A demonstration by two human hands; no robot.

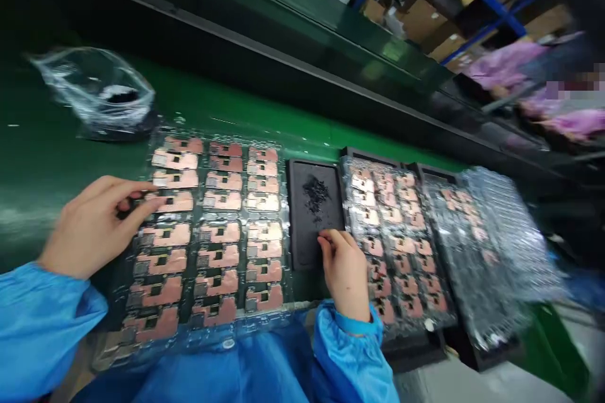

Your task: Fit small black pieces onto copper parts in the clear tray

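Note:
A clear plastic blister tray (198, 220) lies before me, its rows filled with copper-coloured circuit boards (222, 233). My left hand (97, 223) reaches in from the left, thumb and index finger closed at the left end of one circuit board (178, 201) in an upper row. To the right of the blister tray sits a shallow black tray (297, 220) with a heap of small black pieces (316, 195). Over its lower right edge, my right hand (347, 271) has thumb and fingertips pinched together. Whatever they may hold is too small to make out.
A clear plastic bag (101, 94) lies on the green bench at upper left. Further right, a second filled blister tray (397, 245) and a partly filled one (467, 252) rest on black trays, beside bubble wrap (515, 233). A dark ledge (265, 53) runs behind.

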